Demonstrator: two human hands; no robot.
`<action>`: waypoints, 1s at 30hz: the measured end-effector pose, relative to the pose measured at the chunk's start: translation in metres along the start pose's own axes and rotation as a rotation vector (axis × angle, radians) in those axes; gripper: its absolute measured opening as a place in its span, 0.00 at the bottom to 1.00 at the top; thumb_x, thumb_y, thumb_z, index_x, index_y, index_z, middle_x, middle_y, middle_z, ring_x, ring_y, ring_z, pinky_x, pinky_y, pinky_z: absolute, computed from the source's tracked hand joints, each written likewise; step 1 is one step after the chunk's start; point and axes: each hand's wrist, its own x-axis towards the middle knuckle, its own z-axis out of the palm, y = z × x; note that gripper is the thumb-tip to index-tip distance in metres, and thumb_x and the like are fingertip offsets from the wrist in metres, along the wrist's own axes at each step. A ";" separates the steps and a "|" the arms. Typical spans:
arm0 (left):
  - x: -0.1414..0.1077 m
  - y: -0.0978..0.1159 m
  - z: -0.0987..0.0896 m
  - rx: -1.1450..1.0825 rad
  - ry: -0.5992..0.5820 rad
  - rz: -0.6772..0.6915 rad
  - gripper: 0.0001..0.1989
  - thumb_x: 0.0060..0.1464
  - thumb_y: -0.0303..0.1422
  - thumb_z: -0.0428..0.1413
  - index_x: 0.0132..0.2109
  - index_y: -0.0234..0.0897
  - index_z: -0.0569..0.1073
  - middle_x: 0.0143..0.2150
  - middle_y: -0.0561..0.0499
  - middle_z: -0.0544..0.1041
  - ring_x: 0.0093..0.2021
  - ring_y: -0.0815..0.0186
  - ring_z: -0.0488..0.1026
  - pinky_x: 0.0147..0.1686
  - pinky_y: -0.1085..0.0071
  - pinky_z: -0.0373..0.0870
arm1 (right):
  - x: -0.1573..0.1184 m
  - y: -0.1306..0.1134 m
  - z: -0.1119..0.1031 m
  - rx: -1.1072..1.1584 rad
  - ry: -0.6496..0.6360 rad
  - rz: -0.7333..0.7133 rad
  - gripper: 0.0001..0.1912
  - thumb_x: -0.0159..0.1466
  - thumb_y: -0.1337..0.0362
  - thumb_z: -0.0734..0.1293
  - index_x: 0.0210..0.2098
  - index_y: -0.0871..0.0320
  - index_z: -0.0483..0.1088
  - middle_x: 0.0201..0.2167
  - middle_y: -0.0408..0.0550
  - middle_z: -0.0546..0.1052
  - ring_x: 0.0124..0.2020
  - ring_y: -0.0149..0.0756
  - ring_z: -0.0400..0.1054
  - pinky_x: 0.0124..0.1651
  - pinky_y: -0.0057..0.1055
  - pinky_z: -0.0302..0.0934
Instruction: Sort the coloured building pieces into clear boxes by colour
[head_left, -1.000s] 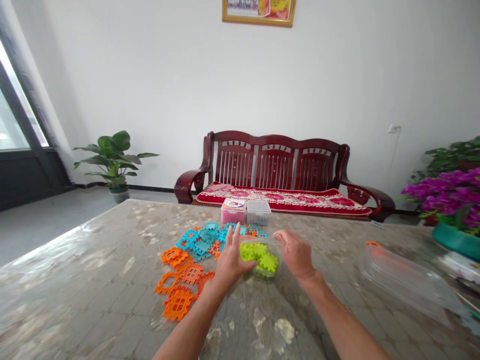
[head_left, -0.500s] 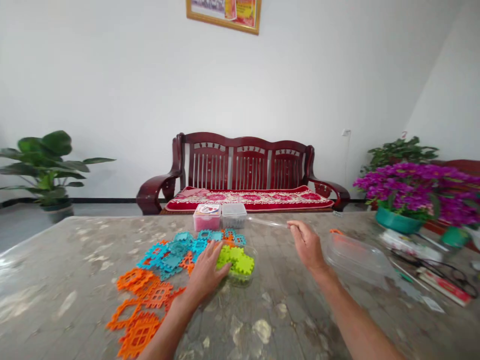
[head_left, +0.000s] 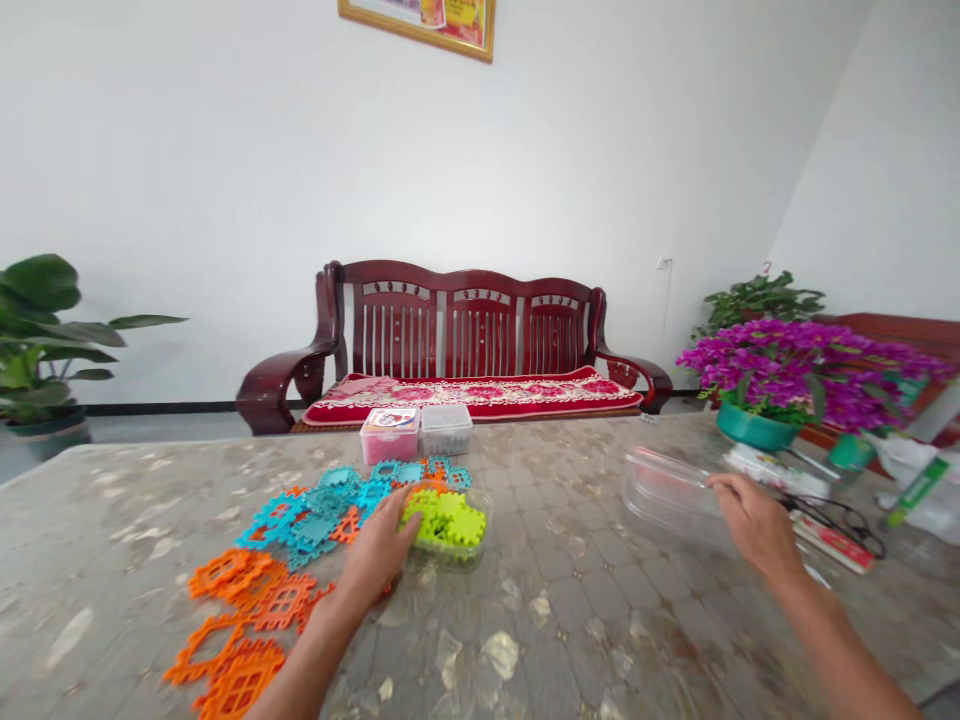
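Bright green notched plastic building pieces (head_left: 454,522) fill a small clear plastic box (head_left: 480,548) at mid-table. My left hand (head_left: 381,540) is curled around the left end of this box, with the thumb on the near side. Over on the right, my right hand (head_left: 757,525) pinches the right end of a thin clear plastic lid (head_left: 667,462). That lid is tilted just above a clear plastic container (head_left: 652,510), whose right part is hard to separate from the table. Beside my left hand lie blue pieces (head_left: 311,520) and orange pieces (head_left: 240,620).
A pink-filled box (head_left: 390,437) and a grey-filled clear box (head_left: 446,432) stand at the far edge. Purple flowers in a green pot (head_left: 757,428), cables and a red-and-white packet (head_left: 832,542) are at the right. Behind the table is a wooden bench (head_left: 480,330).
My right hand has carried the clear lid rightward, from beside the grey-filled box to over the clear container. My left hand stays at the green pieces' box. The view has turned slightly right.
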 end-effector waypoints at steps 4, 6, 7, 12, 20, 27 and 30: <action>0.003 0.006 -0.011 0.026 -0.060 -0.134 0.25 0.62 0.32 0.45 0.63 0.30 0.67 0.61 0.39 0.74 0.59 0.55 0.73 0.57 0.63 0.67 | -0.002 0.012 -0.001 -0.137 -0.074 -0.027 0.19 0.61 0.52 0.54 0.34 0.52 0.73 0.37 0.54 0.80 0.39 0.48 0.73 0.42 0.41 0.64; 0.005 0.008 -0.017 0.023 -0.081 -0.175 0.24 0.63 0.33 0.45 0.62 0.30 0.68 0.58 0.38 0.76 0.57 0.54 0.75 0.54 0.64 0.68 | -0.001 0.012 -0.003 -0.201 -0.065 -0.026 0.18 0.61 0.52 0.55 0.34 0.50 0.74 0.36 0.56 0.80 0.37 0.50 0.73 0.41 0.44 0.63; 0.006 0.008 -0.020 0.020 -0.081 -0.181 0.23 0.63 0.33 0.45 0.61 0.32 0.70 0.57 0.39 0.77 0.56 0.54 0.76 0.53 0.65 0.68 | 0.000 0.008 -0.004 -0.225 -0.048 -0.028 0.18 0.61 0.52 0.55 0.33 0.49 0.74 0.35 0.57 0.80 0.36 0.51 0.72 0.41 0.45 0.62; 0.010 0.010 -0.025 -0.014 -0.109 -0.154 0.17 0.65 0.34 0.45 0.49 0.41 0.78 0.48 0.47 0.83 0.51 0.57 0.78 0.48 0.70 0.68 | -0.001 -0.057 0.003 -0.065 0.007 -0.027 0.20 0.63 0.52 0.53 0.35 0.48 0.74 0.42 0.59 0.79 0.45 0.56 0.71 0.50 0.52 0.61; 0.021 0.012 -0.016 -0.097 -0.100 -0.195 0.16 0.64 0.33 0.46 0.46 0.38 0.78 0.47 0.43 0.82 0.51 0.54 0.77 0.49 0.66 0.66 | -0.061 -0.232 0.096 0.764 -0.863 0.287 0.25 0.62 0.44 0.58 0.44 0.55 0.73 0.47 0.58 0.78 0.42 0.46 0.74 0.33 0.35 0.68; 0.026 0.005 -0.006 -0.303 -0.003 -0.267 0.14 0.60 0.31 0.49 0.49 0.33 0.74 0.48 0.41 0.81 0.50 0.55 0.77 0.50 0.64 0.69 | -0.082 -0.275 0.145 0.621 -0.951 0.274 0.24 0.66 0.47 0.57 0.53 0.54 0.67 0.48 0.53 0.78 0.44 0.41 0.73 0.37 0.30 0.66; 0.028 0.005 -0.004 -0.420 0.075 -0.265 0.19 0.61 0.32 0.48 0.56 0.31 0.68 0.56 0.38 0.76 0.56 0.56 0.74 0.54 0.64 0.68 | -0.079 -0.282 0.155 0.607 -0.801 0.227 0.23 0.67 0.52 0.57 0.57 0.53 0.65 0.51 0.51 0.77 0.52 0.42 0.72 0.51 0.36 0.64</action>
